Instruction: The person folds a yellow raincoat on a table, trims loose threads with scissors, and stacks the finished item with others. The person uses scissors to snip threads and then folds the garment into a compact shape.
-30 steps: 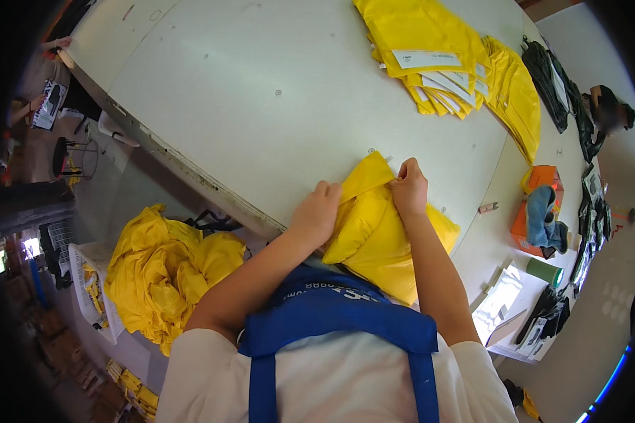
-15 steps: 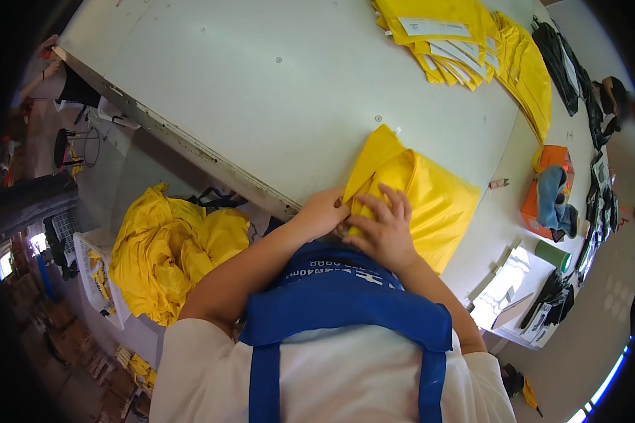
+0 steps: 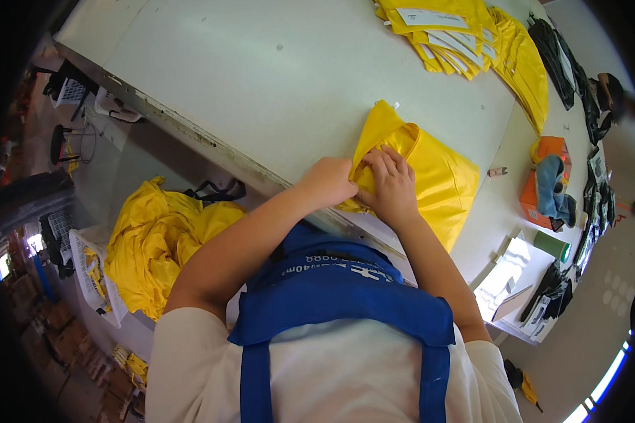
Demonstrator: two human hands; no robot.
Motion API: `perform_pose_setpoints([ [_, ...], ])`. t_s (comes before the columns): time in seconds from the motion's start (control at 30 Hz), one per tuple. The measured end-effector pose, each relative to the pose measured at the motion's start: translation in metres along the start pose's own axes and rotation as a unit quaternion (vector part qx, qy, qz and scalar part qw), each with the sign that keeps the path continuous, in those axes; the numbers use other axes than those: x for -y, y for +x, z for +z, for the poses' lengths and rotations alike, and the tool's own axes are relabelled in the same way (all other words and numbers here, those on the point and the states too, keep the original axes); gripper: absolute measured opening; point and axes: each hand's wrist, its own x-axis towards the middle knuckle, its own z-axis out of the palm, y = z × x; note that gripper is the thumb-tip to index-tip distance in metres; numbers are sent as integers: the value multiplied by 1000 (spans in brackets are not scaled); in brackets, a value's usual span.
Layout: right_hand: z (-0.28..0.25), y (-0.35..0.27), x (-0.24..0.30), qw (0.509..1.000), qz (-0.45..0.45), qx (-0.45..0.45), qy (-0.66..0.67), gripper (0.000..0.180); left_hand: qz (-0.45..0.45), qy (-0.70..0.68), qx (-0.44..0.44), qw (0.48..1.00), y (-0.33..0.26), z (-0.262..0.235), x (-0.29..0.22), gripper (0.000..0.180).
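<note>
A folded piece of smooth yellow cloth [image 3: 441, 187] lies at the near edge of the white table [image 3: 261, 92], one pointed flap sticking up toward the far side. My left hand [image 3: 330, 181] is closed on the cloth's left edge, its fingertips partly hidden by the fold. Beside it, my right hand [image 3: 394, 189] rests on the cloth, with bent fingers gripping at the opening of the fold and the thumb near the left hand. What lies inside the fold is hidden.
Folded yellow pieces with white labels [image 3: 437, 28] are stacked at the far right. An orange box [image 3: 533, 189] with a blue cloth, a green cylinder [image 3: 552, 245] and black packages stand along the right. Left of me, below the table, yellow cloth [image 3: 155, 247] spills over a white crate [image 3: 85, 271].
Both hands have moved slightly farther from my body. The right hand's fingers, spread on top before, have drawn together into the fold. The flap has shifted a little away from me.
</note>
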Motion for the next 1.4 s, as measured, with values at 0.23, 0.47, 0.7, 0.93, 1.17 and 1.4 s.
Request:
perform_pose_setpoints([
  [0.23, 14, -2, -3, 992, 9, 7, -127, 70, 19, 79, 57, 995, 18, -2, -11, 22],
  [0.47, -29, 2, -29, 994, -35, 105, 24, 74, -24, 19, -109, 994, 7, 23, -9, 23],
  [0.7, 17, -2, -21, 976, -14, 145, -164, 64, 69, 21, -98, 993, 12, 37, -32, 24],
  [0.93, 16, -2, -69, 888, 64, 89, 447, 68, 41, -27, -92, 995, 34, 59, -2, 20],
  [1.17, 29, -4, -66, 721, 153, -9, 675, 61, 8, 42, -19, 999, 49, 61, -21, 21],
  [1.4, -5, -53, -21, 976, -211, -22, 56, 19, -43, 73, 15, 996, 64, 55, -25, 24],
])
